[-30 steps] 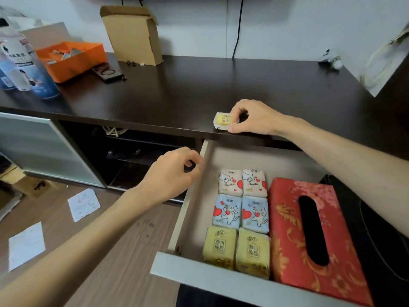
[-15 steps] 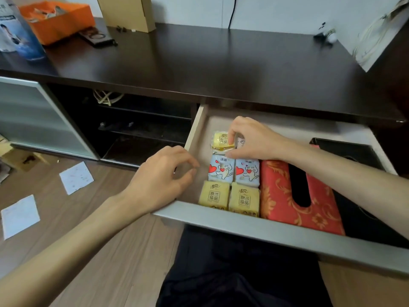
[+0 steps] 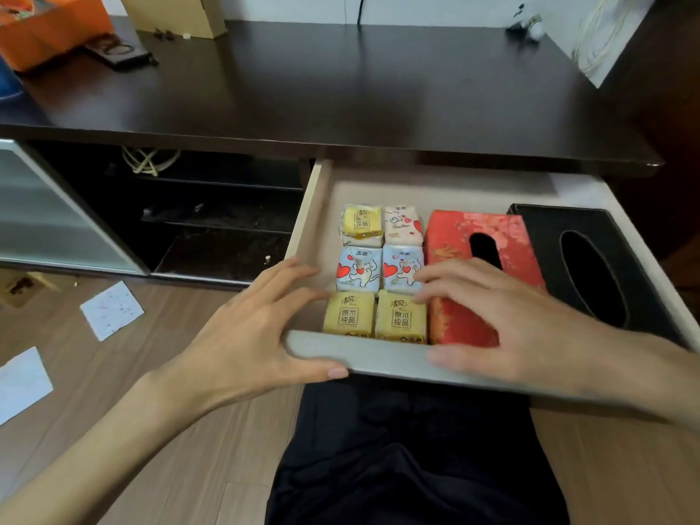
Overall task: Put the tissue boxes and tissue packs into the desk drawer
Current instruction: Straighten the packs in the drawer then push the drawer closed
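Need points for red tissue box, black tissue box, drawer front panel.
red tissue box (image 3: 450, 236): head view, bare top face left of the slot.
black tissue box (image 3: 545, 236): head view, top face left of the oval opening.
drawer front panel (image 3: 386, 358): head view, grey top edge between the hands.

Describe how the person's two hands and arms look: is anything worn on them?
Both arms are bare up to the frame edge, with no sleeves in view. The left hand and the right hand carry no gloves, rings, watch or bracelet. The nails are short and unpainted. The right hand is a little blurred.
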### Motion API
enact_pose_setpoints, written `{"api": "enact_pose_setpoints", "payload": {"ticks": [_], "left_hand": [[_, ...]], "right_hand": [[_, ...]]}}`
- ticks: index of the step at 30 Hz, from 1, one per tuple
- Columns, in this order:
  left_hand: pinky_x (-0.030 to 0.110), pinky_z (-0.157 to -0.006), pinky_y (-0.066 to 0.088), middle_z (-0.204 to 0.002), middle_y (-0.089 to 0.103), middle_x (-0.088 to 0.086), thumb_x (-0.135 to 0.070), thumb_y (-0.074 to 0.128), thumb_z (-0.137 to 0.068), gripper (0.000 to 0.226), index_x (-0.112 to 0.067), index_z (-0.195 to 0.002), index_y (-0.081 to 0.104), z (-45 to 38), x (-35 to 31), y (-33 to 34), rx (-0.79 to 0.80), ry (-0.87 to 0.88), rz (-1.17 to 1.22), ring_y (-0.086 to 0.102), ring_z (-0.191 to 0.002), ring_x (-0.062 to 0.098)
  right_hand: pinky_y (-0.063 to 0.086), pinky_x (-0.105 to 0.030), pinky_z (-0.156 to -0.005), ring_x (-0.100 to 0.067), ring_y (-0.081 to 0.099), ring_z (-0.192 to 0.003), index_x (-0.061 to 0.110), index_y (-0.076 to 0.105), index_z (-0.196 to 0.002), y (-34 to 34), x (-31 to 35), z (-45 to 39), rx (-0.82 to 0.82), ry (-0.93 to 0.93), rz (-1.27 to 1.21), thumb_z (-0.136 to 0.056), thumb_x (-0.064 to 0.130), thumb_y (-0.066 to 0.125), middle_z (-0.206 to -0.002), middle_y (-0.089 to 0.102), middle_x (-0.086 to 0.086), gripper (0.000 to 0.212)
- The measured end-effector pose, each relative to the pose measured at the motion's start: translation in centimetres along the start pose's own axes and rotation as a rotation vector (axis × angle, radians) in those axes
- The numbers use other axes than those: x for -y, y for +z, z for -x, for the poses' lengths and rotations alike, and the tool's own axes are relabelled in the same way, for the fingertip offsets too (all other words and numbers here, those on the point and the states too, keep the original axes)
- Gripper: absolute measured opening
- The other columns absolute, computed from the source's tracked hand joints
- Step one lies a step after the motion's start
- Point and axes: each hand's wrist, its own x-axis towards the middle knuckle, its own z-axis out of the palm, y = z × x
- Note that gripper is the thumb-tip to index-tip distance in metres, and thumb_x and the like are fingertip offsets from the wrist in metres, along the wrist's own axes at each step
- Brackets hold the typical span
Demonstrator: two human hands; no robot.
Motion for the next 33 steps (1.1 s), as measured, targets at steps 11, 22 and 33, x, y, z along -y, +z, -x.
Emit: {"api": "enact_pose_setpoints", "payload": {"ticks": [11,22,33], "left_hand": [[0.033,-0.085,0.043,-0.151,0.038,-0.015,-0.090,0.057,-0.060,0.106,-0.025,-0.143,0.050,-1.5,0.2,0.1,-0.125,0.011,-0.038,0.029,-0.132,-0.007],[0.038,-0.102,0.039,-0.150,0.040,-0.016,-0.090,0.053,-0.066,0.095,-0.035,-0.143,0.046,-9.7,2.9,0.0,-0.137,-0.025,-0.004,0.034,-0.135,0.002],[0.014,-0.112,0.025,-0.158,0.031,-0.006,-0.030,0.068,-0.091,0.065,-0.019,-0.149,0.040,-8.6,1.3,5.1,-0.660,-0.233,0.214,0.030,-0.144,0.006]], "right_hand": [[0.041,-0.047,-0.113,-0.030,0.049,-0.140,0.002,0.054,-0.144,5.0,-1.7,2.9,-0.351,0.032,0.499,-0.094,0.074,0.046,-0.152,0.053,-0.015,0.088],[0.049,-0.045,-0.104,-0.027,0.057,-0.130,0.008,0.057,-0.140,1.8,-6.9,-3.3,-0.448,0.055,0.513,-0.087,0.066,0.060,-0.147,0.058,-0.009,0.078],[0.015,-0.035,-0.126,-0.028,0.023,-0.155,0.008,0.037,-0.155,7.3,-10.7,-0.2,-0.947,0.472,0.194,-0.093,0.043,0.063,-0.166,0.031,-0.011,0.076]]}}
